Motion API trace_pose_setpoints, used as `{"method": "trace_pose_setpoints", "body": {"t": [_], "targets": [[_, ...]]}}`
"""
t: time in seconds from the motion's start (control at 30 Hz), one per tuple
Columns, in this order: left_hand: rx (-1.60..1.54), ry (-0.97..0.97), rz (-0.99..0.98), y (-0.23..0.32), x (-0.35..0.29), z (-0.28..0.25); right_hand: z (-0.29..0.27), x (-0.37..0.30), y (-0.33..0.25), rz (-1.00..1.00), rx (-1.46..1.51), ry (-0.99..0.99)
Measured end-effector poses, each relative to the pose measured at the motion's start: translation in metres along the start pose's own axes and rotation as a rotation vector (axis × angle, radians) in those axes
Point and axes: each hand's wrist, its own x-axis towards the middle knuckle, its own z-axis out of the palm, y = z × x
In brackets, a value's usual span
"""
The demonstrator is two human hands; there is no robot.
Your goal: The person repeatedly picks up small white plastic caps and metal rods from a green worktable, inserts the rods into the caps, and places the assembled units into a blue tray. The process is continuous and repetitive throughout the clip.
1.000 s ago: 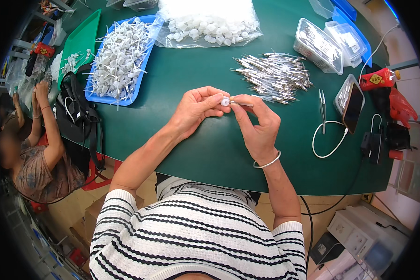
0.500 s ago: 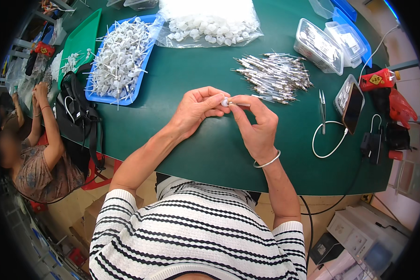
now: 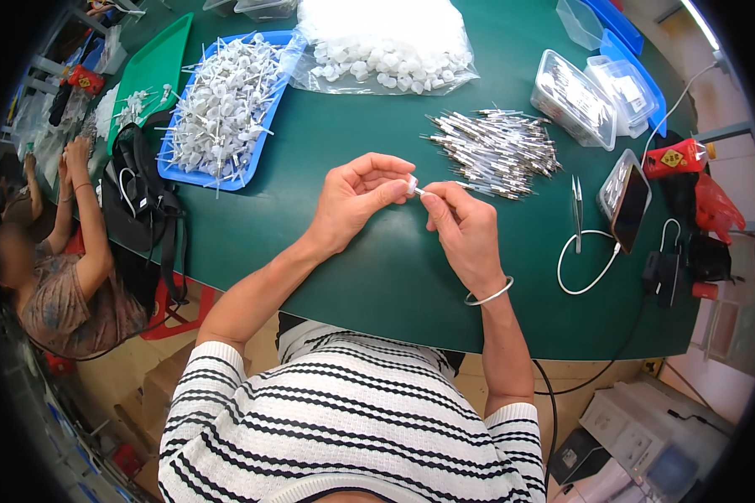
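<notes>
In front of me over the table, my left hand (image 3: 356, 199) pinches a small white plastic cap (image 3: 411, 184) between thumb and fingers. My right hand (image 3: 468, 225), a bangle on its wrist, grips a thin pin-like rod (image 3: 421, 192) that points into the cap. Rod and cap meet, but how deep the rod sits is hidden. Beyond my right hand lies a heap of thin white-and-metal rods (image 3: 499, 151). Past my left hand, a blue tray (image 3: 166, 173) is piled with white caps fitted on rods (image 3: 226, 109).
At the back lies a clear bag of loose white caps (image 3: 386, 63). Tweezers (image 3: 577, 214), a white cable (image 3: 562, 268), a phone (image 3: 631, 214) and a clear box of rods (image 3: 575, 96) are to the right. A black backpack (image 3: 138, 180) and another person (image 3: 71, 277) are left.
My right fingertips have drawn back slightly from the cap, and the rod now shows between my hands. The left hand still holds the cap. The whole view has shifted a little.
</notes>
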Motion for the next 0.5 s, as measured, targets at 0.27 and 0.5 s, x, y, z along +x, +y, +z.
{"method": "trace_pose_setpoints", "body": {"t": [0.27, 0.5], "targets": [[-0.028, -0.056, -0.044, 0.0008, -0.0012, -0.0022, 0.0033, -0.0007, 0.0032, -0.113, -0.104, 0.037], [-0.015, -0.048, -0.081, 0.0007, -0.0026, -0.001, 0.0077, -0.0015, 0.008, -0.204, -0.141, 0.085]]}}
